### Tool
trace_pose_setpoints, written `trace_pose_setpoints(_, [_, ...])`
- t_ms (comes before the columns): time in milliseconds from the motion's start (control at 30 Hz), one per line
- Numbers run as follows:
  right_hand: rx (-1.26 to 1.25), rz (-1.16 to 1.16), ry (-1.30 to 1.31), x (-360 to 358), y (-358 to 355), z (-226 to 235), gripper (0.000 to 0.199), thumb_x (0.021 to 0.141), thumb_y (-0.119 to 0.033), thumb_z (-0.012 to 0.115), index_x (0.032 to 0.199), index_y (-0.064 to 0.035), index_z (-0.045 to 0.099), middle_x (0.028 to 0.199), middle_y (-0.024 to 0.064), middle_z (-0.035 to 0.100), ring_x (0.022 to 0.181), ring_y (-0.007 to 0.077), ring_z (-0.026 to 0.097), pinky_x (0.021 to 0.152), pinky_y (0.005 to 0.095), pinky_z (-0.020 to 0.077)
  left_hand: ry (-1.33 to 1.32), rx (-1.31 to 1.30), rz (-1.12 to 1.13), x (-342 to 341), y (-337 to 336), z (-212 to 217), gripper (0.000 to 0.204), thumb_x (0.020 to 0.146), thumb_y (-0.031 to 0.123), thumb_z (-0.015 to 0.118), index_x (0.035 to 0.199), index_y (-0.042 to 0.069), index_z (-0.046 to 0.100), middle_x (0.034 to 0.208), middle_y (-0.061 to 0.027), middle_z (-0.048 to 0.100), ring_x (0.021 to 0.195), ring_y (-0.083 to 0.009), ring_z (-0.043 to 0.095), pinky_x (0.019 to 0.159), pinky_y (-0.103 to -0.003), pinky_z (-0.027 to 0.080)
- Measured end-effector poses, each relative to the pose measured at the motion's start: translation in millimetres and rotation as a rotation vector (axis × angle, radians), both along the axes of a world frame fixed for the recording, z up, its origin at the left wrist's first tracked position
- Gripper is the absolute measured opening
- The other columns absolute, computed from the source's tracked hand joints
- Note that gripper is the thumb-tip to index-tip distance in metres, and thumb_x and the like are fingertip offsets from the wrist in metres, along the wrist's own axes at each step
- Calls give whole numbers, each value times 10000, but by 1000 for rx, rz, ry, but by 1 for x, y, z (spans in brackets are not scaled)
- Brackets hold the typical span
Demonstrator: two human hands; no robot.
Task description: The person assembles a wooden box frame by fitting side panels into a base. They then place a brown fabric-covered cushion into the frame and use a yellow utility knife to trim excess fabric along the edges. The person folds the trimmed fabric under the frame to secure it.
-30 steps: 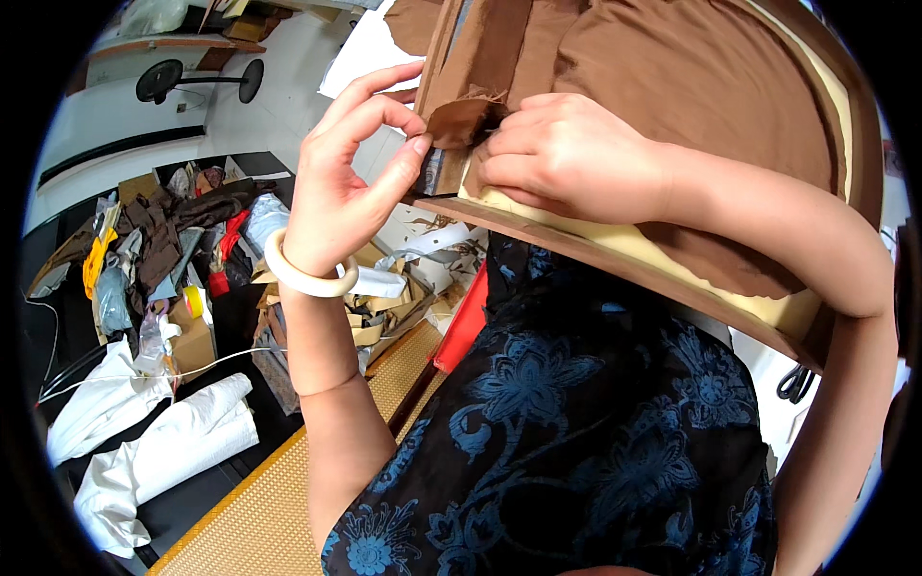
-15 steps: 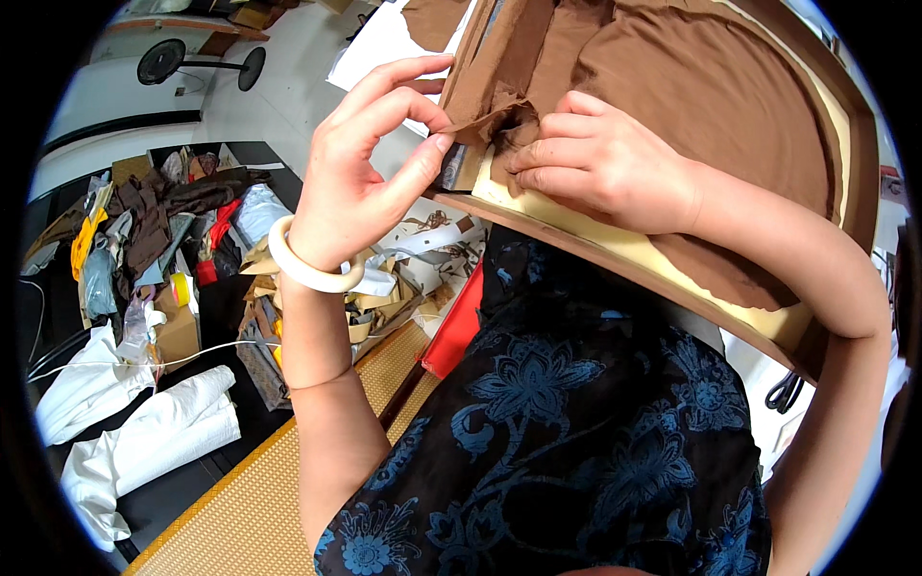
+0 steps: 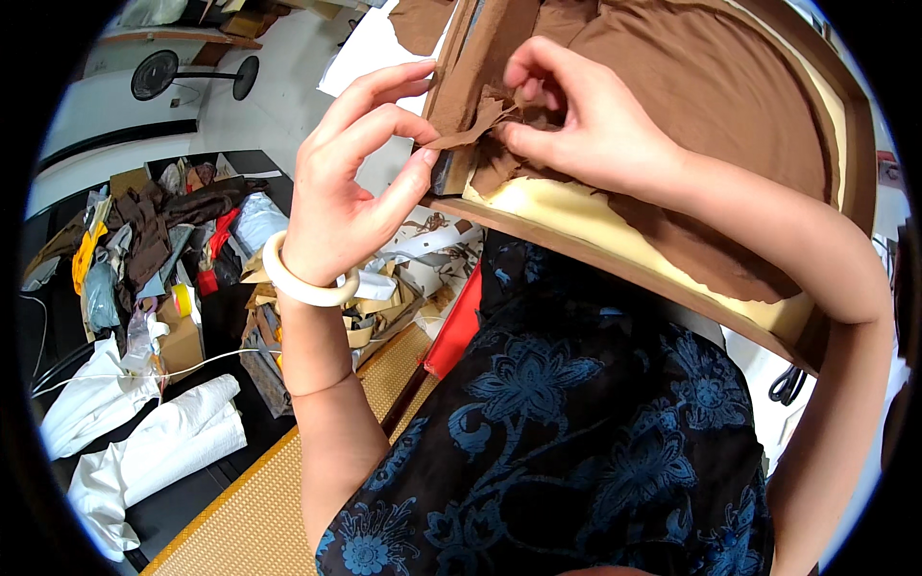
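Cluttered floor fills the left side, with a heap of cloth scraps (image 3: pixel 144 226), white bags (image 3: pixel 144 451), a woven mat (image 3: pixel 259 518) and a standing fan (image 3: pixel 158 75) further back. Up close, a wooden frame (image 3: pixel 615 264) padded with yellow foam (image 3: pixel 567 206) rests against the person's dark flowered garment (image 3: pixel 576 432), and brown fabric (image 3: pixel 711 106) lies stretched over it. The left hand (image 3: pixel 351 182), with a pale bangle (image 3: pixel 303 278) on its wrist, pinches a loose flap of the fabric at the frame's corner between thumb and forefinger. The right hand (image 3: pixel 595 134) presses the bunched fabric just beside it, fingers curled down on the folds. Both hands are closed on the cloth, close together. The torn edge looks frayed, so a hard pull could rip it further, and uneven tension might leave creases at the corner.
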State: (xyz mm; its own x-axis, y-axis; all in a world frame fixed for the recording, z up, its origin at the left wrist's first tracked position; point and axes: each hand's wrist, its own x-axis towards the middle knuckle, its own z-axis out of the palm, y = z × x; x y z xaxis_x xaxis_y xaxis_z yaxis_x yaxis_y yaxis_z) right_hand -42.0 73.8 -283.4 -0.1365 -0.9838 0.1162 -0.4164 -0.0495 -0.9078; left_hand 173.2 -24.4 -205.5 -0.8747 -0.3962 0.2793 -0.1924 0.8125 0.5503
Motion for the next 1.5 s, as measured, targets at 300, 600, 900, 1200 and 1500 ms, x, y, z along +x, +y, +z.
trace_pose_setpoints(300, [-207,113,-73,8,-1,-12,143,803,-94,708,891,3,649,871,141,669,822,272,674,778,380,544,-21,-38,-1,1,1,4,122,752,-6,677,873,-11,672,1305,-173,639,1183,-337,634,995,-405,502])
trace_pose_setpoints(600, [70,47,-456,18,0,-3,125,842,-11,685,961,4,648,790,91,709,737,150,681,696,301,554,-40,-62,-6,-3,3,8,115,737,8,685,851,-3,671,1316,-167,638,1123,-318,660,949,-389,514])
trace_pose_setpoints(900, [-64,100,-246,19,11,-10,216,807,-31,691,1014,-35,629,822,81,713,788,214,694,743,342,553,-111,38,-39,0,0,10,95,773,43,657,859,9,680,1363,-237,599,1290,-349,569,1137,-462,382])
trace_pose_setpoints(1200, [-235,152,48,21,13,-8,147,813,-84,690,958,-92,668,824,66,683,846,287,651,771,422,527,-58,-49,-78,-1,-1,11,104,719,21,653,821,27,669,1349,-177,617,1218,-334,606,1020,-415,470])
trace_pose_setpoints(1500, [-321,242,195,16,15,-14,102,816,-103,693,917,-86,694,854,58,672,914,270,630,848,421,483,-56,-28,-88,-2,-5,9,97,718,18,638,813,15,659,1339,-199,617,1282,-358,568,1070,-440,436])
